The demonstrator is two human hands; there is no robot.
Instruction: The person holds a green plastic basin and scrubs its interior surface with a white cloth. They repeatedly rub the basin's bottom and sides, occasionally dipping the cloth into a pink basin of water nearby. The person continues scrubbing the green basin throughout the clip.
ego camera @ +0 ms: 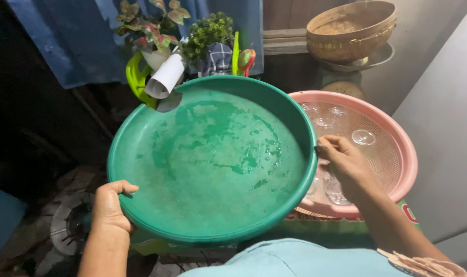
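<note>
I hold the big green basin (213, 164) across the centre of the frame, my left hand (109, 205) closed over its lower-left rim and my right hand (343, 161) pinching the right rim, just above the pink basket (405, 154) of clear glasses (363, 137) at right. It looks like stiff, light plastic, but water beads on its inside, so I judge the rim slippery. The thick rolled edge, at opposite sides, seems the surest place to grip it.
</note>
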